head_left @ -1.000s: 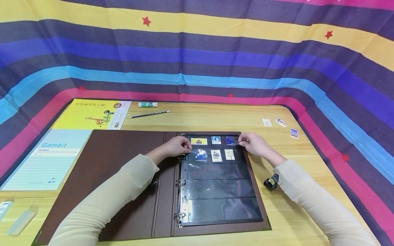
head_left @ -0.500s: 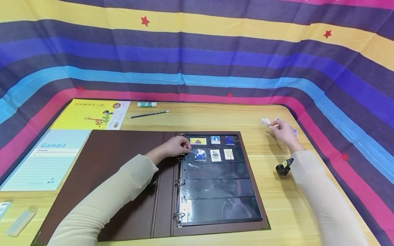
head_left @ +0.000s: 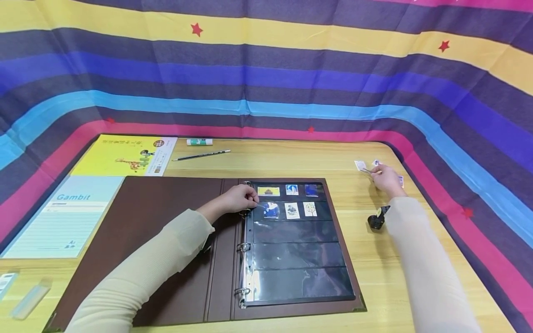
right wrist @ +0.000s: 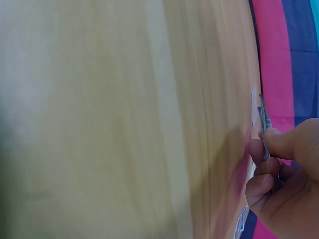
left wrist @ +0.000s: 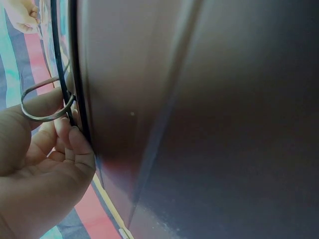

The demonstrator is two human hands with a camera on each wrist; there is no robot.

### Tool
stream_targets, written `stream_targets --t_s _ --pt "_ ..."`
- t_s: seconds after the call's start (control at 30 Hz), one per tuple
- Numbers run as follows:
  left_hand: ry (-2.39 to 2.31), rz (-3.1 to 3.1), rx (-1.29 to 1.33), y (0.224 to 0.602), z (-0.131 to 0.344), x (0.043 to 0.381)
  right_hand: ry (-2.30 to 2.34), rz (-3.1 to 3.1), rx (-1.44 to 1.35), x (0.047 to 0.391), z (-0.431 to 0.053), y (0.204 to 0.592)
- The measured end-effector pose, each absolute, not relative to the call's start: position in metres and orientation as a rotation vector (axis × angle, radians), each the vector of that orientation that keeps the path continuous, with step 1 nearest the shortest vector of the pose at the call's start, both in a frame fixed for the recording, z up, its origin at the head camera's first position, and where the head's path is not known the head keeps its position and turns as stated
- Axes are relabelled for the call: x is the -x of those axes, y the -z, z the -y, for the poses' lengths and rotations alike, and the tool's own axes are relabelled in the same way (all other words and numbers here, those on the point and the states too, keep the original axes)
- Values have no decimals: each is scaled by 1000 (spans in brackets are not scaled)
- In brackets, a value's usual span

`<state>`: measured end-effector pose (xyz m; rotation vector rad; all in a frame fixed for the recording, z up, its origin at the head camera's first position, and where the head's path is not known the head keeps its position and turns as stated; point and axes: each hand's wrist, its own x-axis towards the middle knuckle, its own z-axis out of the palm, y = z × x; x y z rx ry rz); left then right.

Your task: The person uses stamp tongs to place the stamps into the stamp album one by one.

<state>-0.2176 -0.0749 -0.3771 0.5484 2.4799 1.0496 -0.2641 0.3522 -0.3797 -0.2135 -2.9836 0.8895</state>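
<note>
My right hand (head_left: 388, 179) holds metal tweezers (right wrist: 265, 119) at the table's far right, their tips slightly apart beside a pale stamp (head_left: 360, 165). Two more stamps lie near, partly hidden by this hand. My left hand (head_left: 237, 199) pinches the inner edge of the black album page (head_left: 297, 256) beside the top binder ring (left wrist: 47, 118); what exactly its fingertips hold is partly hidden. Stamps fill the upper two rows of clear pockets, among them a yellow stamp (head_left: 268, 191), a dark blue stamp (head_left: 311, 190) and a tree stamp (head_left: 310, 209).
The brown binder (head_left: 175, 249) lies wide across the table. To the left are a Gambit notepad (head_left: 75, 217), a yellow book (head_left: 120, 155) and a clear block-like object (head_left: 31, 300). A pencil (head_left: 201, 155) and glue stick (head_left: 200, 142) lie behind. A striped cloth (head_left: 266, 83) rises at the back.
My right hand has moved with the tweezers from the top right pocket out to the loose stamps, then shifted slightly right. The left hand has stayed at the page's inner edge.
</note>
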Motion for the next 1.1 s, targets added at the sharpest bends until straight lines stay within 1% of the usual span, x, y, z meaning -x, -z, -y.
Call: stream_targets --t_s 0.3,0.7,0.8,0.97,1.1 --pt "-1049 -2475 -541 376 74 218 -821 3076 37 257 -353 374" --pt "-1031 -2484 -574 374 75 217 -754 3166 -355 226 -357 366" --pt "-1041 -2479 -554 374 75 217 -768 3158 -313 221 -357 364" --pt "-1047 -2479 -543 376 75 217 -765 3154 -97 218 -361 363" --pt "-1040 -2476 -556 378 75 218 -741 3150 -18 218 -364 365"
